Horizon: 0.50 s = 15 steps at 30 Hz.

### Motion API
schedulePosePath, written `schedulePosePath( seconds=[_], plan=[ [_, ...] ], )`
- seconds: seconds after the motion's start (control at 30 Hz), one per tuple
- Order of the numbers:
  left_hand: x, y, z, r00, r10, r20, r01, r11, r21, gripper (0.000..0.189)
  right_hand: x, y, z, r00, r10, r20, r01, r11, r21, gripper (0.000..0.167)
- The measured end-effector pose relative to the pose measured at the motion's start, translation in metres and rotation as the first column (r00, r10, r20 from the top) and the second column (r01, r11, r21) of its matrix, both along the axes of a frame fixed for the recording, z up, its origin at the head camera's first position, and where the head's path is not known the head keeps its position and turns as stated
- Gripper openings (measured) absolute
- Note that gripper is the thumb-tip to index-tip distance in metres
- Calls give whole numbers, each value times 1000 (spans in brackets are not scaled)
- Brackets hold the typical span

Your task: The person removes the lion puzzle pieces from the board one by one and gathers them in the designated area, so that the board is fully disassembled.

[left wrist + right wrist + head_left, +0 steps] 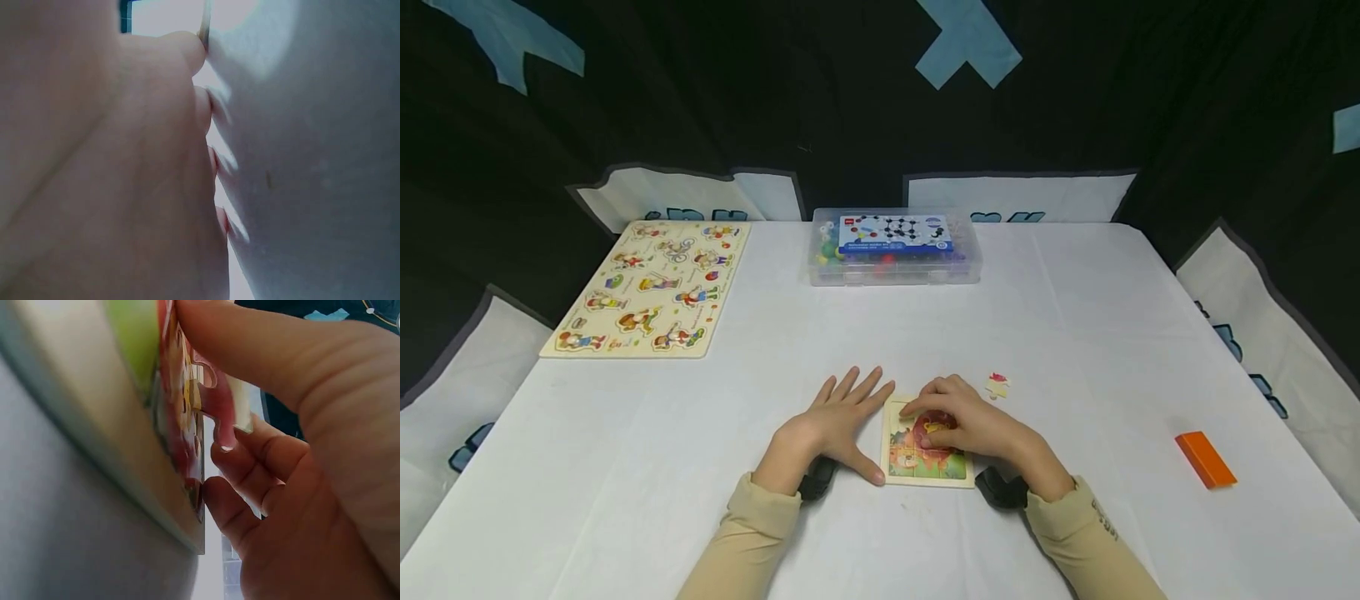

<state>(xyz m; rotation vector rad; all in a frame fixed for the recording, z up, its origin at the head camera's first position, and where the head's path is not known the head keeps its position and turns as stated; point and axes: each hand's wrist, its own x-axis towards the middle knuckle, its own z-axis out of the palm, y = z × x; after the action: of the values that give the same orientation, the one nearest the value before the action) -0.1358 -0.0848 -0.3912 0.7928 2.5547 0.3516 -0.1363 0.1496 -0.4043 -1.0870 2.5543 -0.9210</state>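
A small wooden jigsaw puzzle [928,482] with a colourful animal picture lies on the white table in front of the person. My left hand [833,427] rests beside its left edge, fingers straight and spread, the thumb at the lower left corner. Over the upper part of the puzzle, my right hand [976,423] bends its fingers and holds a red and cream puzzle piece [220,409], tilted up from the picture in the right wrist view. The right fingers partly hide the puzzle. Another loose puzzle piece [997,384] lies just beyond the right hand.
At the back left lies a large wooden picture board [647,304] with figures. A clear plastic box [895,271] of coloured parts stands at the back middle. An orange block [1206,460] sits at the right. Dark cloth [820,100] hangs behind the table.
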Motion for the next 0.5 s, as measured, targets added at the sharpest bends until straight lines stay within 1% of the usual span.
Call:
schedulePosePath(
  seconds=[0.23, 0.5],
  plan=[
    [0, 0, -1, 1000, 5, -1, -5, 1000, 0, 120, 1, -1, 0, 1000, -5, 6, 5, 1000, 15, 40],
    [0, 0, -2, 1000, 4, -4, -4, 1000, 1, 120, -1, 0, -1, 999, -31, 25, 31, 999, 20, 35]
  ],
)
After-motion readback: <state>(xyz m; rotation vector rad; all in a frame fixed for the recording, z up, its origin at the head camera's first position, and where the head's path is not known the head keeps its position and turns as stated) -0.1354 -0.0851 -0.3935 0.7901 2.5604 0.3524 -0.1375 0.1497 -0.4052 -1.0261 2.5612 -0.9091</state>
